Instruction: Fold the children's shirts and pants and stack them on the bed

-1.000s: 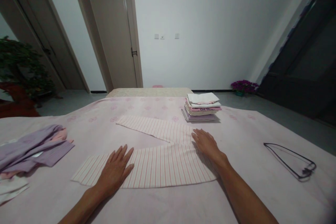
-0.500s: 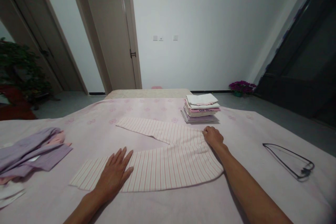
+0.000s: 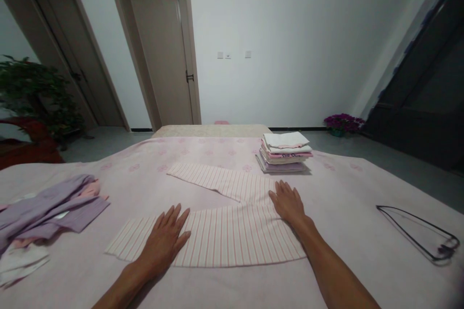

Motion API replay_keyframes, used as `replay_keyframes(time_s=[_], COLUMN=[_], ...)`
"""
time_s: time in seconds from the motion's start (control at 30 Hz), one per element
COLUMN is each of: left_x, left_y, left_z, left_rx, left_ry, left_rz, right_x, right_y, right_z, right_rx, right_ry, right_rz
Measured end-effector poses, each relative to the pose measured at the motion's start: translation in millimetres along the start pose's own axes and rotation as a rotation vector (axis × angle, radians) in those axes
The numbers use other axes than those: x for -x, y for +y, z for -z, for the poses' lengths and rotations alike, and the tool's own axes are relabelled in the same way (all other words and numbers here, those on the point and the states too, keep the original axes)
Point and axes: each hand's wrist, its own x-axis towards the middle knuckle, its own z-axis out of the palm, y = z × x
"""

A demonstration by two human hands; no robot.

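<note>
A pair of pink-and-white striped trousers (image 3: pixel 232 236) lies spread on the pale pink bed cover, its two legs pointing left and the waist end at the right. My left hand (image 3: pixel 165 234) rests flat on the near leg, fingers extended. On the waist end lies my right hand (image 3: pixel 290 203), palm down with its fingers stretched out; part of the waist is hidden beneath it and the forearm. Behind my right hand stands a neat stack of folded clothes (image 3: pixel 284 153), white on top.
A loose heap of purple, pink and white clothes (image 3: pixel 54 210) lies at the left. A black wire hanger (image 3: pixel 416 231) is at the right on the pink cover (image 3: pixel 217 289). Beyond are doors, a leafy plant (image 3: pixel 32 91) and purple flowers (image 3: pixel 344 122).
My right hand has gone from gripping the trousers' waist edge to lying flat with fingers spread. The waist edge looks straighter. My left hand stays on the near leg; the view has shifted slightly.
</note>
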Motion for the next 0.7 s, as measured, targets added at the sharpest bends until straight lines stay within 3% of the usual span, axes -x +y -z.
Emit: replay_keyframes(time_s=[0.13, 0.23, 0.3, 0.43, 0.57, 0.7], left_x=[-30, -79, -118, -180, -204, -206], left_y=[12, 39, 60, 85, 70, 24], left_z=[-3, -3, -5, -14, -26, -29], left_rx=[0.098, 0.209, 0.262, 0.225, 0.144, 0.075], left_ry=[0.058, 0.1, 0.064, 0.016, -0.088, -0.145], left_rz=[0.04, -0.063, -0.156, -0.205, -0.151, 0.049], right_x=[0, 1, 0, -1, -1, -2], right_y=[3, 4, 5, 11, 15, 14], right_z=[-9, -12, -15, -22, -26, -25], right_rx=[0.038, 0.041, 0.037, 0.036, 0.061, 0.07], right_ry=[0.064, 0.094, 0.102, 0.131, 0.173, 0.156], right_rz=[0.005, 0.044, 0.052, 0.08, 0.127, 0.116])
